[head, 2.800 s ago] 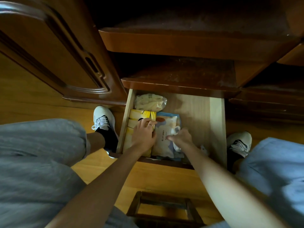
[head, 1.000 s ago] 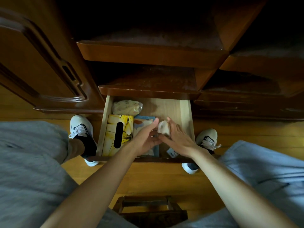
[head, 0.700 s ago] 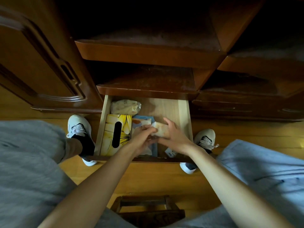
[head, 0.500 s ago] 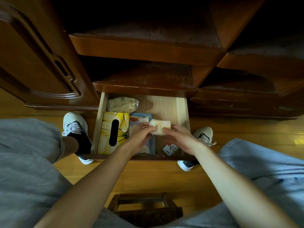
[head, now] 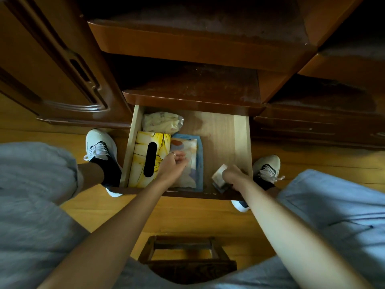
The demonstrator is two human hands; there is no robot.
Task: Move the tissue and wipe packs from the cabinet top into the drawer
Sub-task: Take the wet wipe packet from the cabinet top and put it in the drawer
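Observation:
The open wooden drawer (head: 240,142) holds a yellow tissue box (head: 141,151) at its left, a pale crinkled pack (head: 161,123) at the back left and a blue-edged wipe pack (head: 192,155) in the middle. My left hand (head: 173,166) hovers over the wipe pack with fingers loosely curled and nothing in them. My right hand (head: 234,176) grips a small white tissue pack (head: 218,176) low in the drawer's front right corner, over another small pack that is mostly hidden.
Dark cabinet shelves (head: 193,94) overhang the drawer's back. A carved cabinet door (head: 52,65) stands to the left. My shoes (head: 100,147) flank the drawer on the wood floor. A small wooden stool (head: 187,255) sits between my knees.
Both hands held the small white pack above the drawer's middle. My left hand has let go, and my right hand has carried the pack down to the front right corner.

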